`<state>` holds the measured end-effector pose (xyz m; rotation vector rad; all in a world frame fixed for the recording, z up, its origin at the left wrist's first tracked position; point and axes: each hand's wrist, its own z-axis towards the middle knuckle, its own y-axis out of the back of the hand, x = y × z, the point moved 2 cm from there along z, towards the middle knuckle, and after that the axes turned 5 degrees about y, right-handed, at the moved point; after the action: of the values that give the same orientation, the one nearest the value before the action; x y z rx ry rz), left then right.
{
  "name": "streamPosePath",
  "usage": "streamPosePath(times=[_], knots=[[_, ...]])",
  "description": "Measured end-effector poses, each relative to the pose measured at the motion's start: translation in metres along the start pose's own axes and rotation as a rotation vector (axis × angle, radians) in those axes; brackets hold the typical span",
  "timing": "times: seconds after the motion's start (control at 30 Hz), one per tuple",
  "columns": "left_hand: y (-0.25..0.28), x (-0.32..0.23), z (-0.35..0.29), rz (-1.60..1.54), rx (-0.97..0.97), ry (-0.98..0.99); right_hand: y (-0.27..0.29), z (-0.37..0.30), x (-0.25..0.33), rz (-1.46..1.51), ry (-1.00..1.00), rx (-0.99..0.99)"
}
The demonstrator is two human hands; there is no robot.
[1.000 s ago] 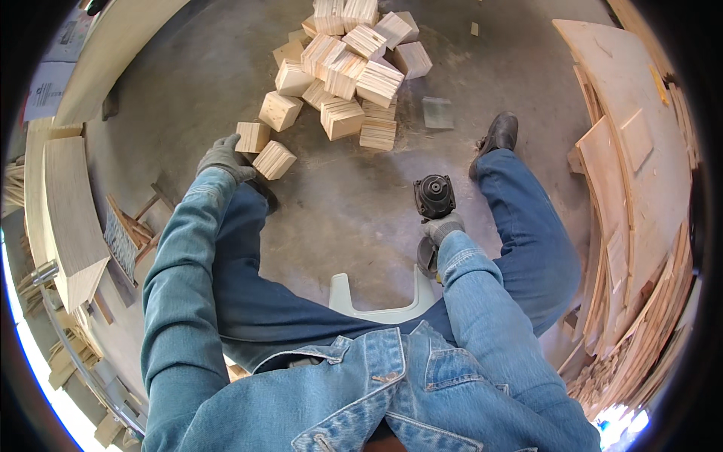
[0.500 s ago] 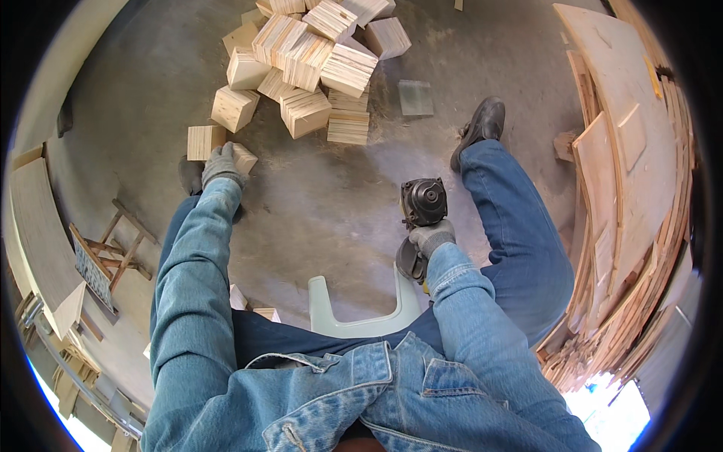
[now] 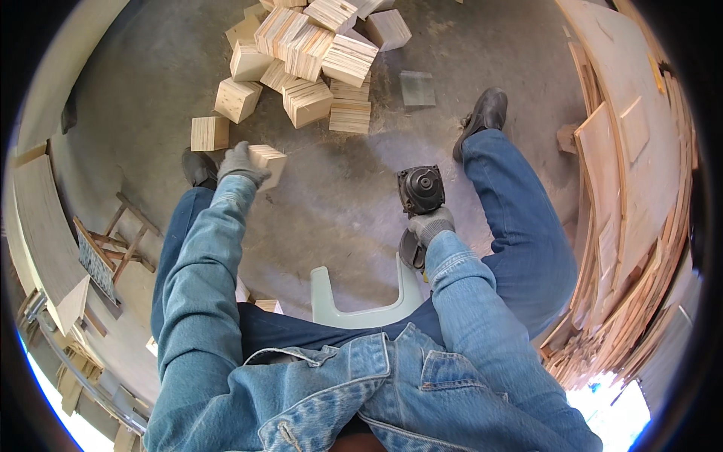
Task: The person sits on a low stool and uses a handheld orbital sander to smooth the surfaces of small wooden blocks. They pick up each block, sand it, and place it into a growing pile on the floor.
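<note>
the person's left hand (image 3: 242, 166), in a grey glove, has a pale wooden block (image 3: 269, 160) at its right side. the fingers are closed against the block's near left edge, with the thumb bent below its lower corner, so the block sits between them and juts out to the right, a little tilted. the grip on its far side is hidden, and whether it clears the concrete floor (image 3: 324, 196) cannot be told.

just up and left of the fingers, apart from them, another cube (image 3: 209, 134) rests near the left shoe (image 3: 199, 167). farther out lies a heap of striped blocks (image 3: 301, 56), with a clear plate (image 3: 417, 89) to its right.

the right hand (image 3: 431, 224), gloved too, is wrapped around a black power tool (image 3: 422, 188), the fingers curled on its body and mostly out of sight; its round head points away from the person, well apart from the held block. a white stool (image 3: 369, 319) shows between the legs.
</note>
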<state>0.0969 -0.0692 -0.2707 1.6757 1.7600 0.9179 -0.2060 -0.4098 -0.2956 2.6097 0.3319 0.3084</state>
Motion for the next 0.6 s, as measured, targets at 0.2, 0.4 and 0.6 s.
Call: streamPosePath(times=[0.2,0.4,0.6], knots=[[-0.123,-0.02,0.01,-0.755,0.297,-0.144,-0.006,0.008,0.003,-0.155,0.094,0.022],[-0.174,-0.11,-0.015,-0.87,0.472,-0.082,-0.007,0.011,-0.008,-0.195,0.079,0.071],[-0.181,-0.133,0.001,-1.116,0.413,0.037,0.001,-0.004,0.006,-0.133,0.045,0.041]])
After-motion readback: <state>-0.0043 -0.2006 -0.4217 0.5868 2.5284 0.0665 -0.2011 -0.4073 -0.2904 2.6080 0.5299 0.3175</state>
